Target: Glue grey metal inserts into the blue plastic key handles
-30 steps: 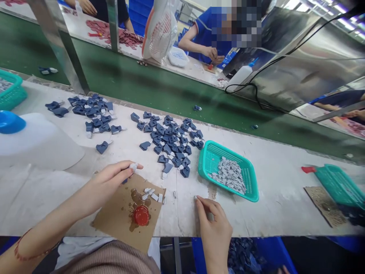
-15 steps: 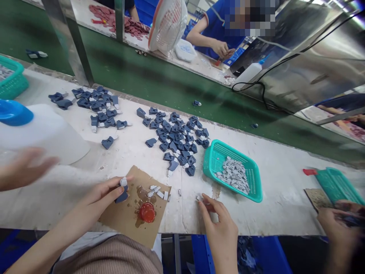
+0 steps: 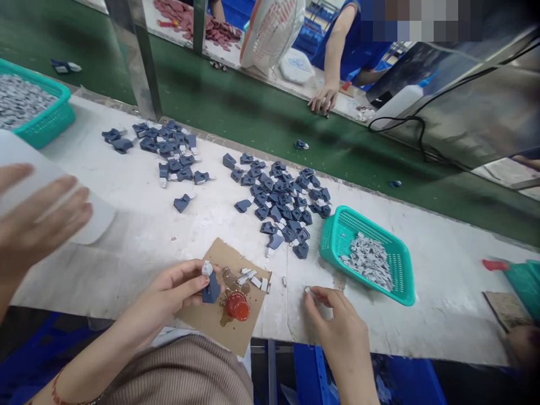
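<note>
My left hand point(image 3: 181, 287) pinches a dark blue part with a light grey tip point(image 3: 211, 288) above the left side of a brown cardboard sheet point(image 3: 211, 329). On that sheet are a red cap point(image 3: 236, 305), wet brown stains and several small grey pieces point(image 3: 250, 277). To the right of the sheet, my right hand point(image 3: 337, 320) has its thumb and forefinger closed on a small grey piece point(image 3: 308, 290), just over the table. One more grey piece point(image 3: 284, 281) lies between the sheet and my right hand.
Two piles of dark blue parts point(image 3: 278, 197) lie farther back. A green basket point(image 3: 327, 236) of grey pieces stands right, another point(image 3: 63, 112) far left. Another person's hand point(image 3: 42, 219) is at the left by a white container point(image 3: 97, 219). A fan point(image 3: 274, 34) and a co-worker's hand point(image 3: 324, 98) are across.
The view has shifted left. The neighbour's hand at the left has come farther in, over the white container. The co-worker across has reached a hand down to the table edge.
</note>
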`<state>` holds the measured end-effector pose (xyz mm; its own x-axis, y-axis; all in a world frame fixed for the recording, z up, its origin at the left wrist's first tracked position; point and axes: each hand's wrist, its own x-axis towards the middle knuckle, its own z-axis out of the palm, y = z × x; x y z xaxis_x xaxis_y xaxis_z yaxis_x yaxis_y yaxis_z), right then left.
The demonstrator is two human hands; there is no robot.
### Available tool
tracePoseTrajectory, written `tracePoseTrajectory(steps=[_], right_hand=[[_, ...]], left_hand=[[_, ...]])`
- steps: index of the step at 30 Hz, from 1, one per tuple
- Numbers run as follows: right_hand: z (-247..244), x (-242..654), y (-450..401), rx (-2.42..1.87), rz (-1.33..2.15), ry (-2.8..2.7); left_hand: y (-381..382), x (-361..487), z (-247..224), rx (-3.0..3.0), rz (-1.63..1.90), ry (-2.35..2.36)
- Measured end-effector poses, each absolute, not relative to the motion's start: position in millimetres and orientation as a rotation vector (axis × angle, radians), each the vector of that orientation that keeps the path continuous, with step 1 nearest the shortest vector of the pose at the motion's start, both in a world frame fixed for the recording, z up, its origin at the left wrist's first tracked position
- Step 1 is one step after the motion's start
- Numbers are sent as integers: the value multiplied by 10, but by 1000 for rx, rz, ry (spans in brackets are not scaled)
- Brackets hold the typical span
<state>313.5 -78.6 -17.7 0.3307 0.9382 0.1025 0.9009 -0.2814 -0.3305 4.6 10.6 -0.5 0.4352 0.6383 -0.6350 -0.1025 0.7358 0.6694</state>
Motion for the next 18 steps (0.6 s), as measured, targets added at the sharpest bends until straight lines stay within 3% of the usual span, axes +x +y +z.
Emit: tracePoseTrajectory(steps=[6, 18], right_hand=[[-33, 2953, -780, -2221, 140, -1648], [179, 2058, -726, -1741, 467, -1897]], left_hand=[[87, 49, -2, 524, 519, 1039], [-10, 115, -87, 662, 630, 986]])
